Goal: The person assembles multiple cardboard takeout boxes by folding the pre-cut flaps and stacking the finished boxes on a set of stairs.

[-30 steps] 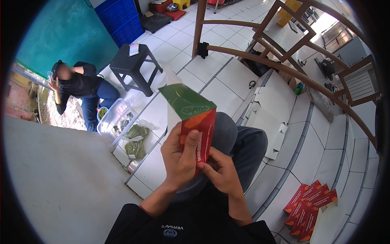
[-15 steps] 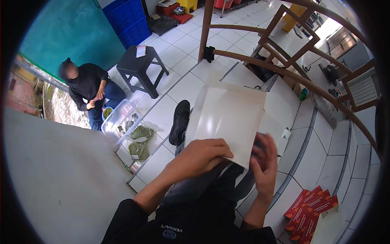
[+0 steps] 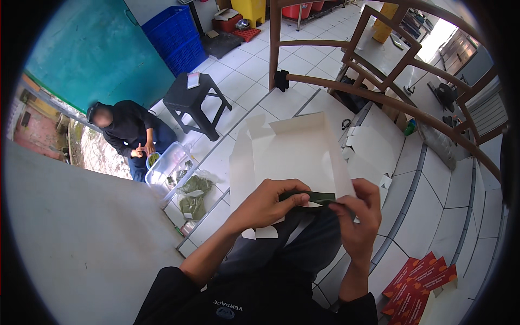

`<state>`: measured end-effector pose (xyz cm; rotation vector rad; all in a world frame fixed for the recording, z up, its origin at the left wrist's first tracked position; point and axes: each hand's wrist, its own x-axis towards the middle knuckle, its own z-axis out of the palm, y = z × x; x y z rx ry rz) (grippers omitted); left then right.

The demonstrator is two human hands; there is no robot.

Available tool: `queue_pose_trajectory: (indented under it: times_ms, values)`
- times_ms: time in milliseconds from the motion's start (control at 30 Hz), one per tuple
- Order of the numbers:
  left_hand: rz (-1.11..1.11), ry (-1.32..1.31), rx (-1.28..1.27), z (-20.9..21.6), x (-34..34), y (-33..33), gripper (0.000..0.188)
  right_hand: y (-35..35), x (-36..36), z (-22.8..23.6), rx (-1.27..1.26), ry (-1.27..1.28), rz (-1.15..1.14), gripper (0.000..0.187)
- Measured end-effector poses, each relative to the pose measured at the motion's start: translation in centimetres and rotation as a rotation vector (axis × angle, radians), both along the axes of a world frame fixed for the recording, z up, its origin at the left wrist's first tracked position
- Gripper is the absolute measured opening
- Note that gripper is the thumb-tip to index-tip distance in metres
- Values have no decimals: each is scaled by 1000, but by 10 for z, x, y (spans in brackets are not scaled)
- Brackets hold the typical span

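A partly folded cardboard box [image 3: 295, 154], white inside, rests over my lap with its far and right walls raised. Its near wall shows a dark green outer face [image 3: 318, 197]. My left hand [image 3: 264, 205] is closed on this near wall, thumb pressing along it. At the near right corner, my right hand [image 3: 358, 215] pinches the box, its fingers curled around where the near and right walls meet. White tabs [image 3: 266, 232] stick out below my left hand. The box's left flap lies splayed outward.
White folded cardboard pieces [image 3: 374, 149] lie on the step at right. Red printed cartons [image 3: 417, 286] are fanned at lower right. A brown railing [image 3: 368, 93] crosses the upper right. At left, a person [image 3: 130, 127] sits by a clear bin [image 3: 162, 170], a green-filled bag [image 3: 195, 196] and a black stool [image 3: 190, 99].
The flat-looking cardboard has opened into a box shape with raised walls. My right hand has gone from loosely beside it to pinching its near right corner; my left hand still grips the near side.
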<state>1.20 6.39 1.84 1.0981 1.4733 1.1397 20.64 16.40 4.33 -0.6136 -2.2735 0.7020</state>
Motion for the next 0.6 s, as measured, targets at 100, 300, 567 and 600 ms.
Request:
queue_pose_trajectory:
  times_ms: [100,300,567,600]
  values:
    - [-51,-6,18,-6,-6,2,22,-2,-2,-15,-128,218,-126,20]
    - [-162,-31,241,-19,-1,14,21,18,8,-23,31,41,5,19]
    - [-113,37,137,-12,10,19,18,8,1,0,208,-94,16,25]
    - [-122,75,112,-9,10,19,15,5,-2,5,323,-117,-47,28]
